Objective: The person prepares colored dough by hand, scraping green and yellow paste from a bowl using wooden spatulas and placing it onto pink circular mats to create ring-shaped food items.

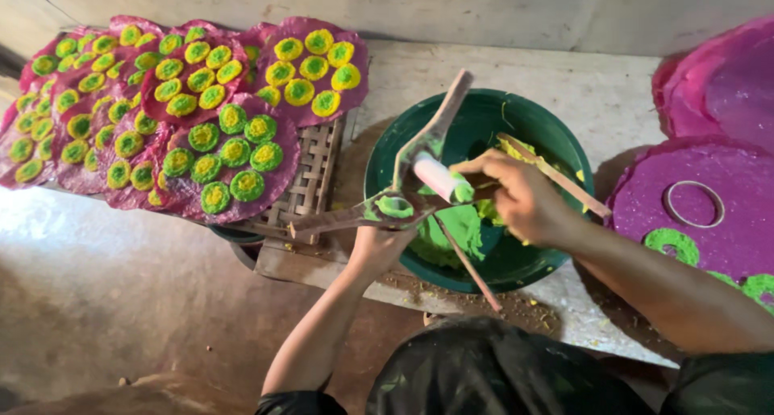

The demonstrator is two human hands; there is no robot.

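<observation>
My left hand (377, 246) grips a forked wooden tool (419, 153) from below; a ring of green paste (393, 207) sits in its crotch. My right hand (516, 196) holds a white cylinder (439, 177) with a green tip, pressed toward that ring. Both hands are over a dark green bowl (548, 133) with green and yellow paste inside. A thin wooden stick (556, 177) lies across the bowl under my right hand.
Purple round sheets dotted with green-and-yellow discs (210, 141) are stacked on a woven tray (314, 173) at left. At right lies a purple sheet (685, 221) with a metal ring (693, 204) and green rings (673, 244). Pink sheets (726, 76) are piled beyond. A grey bench (605, 92) carries it all.
</observation>
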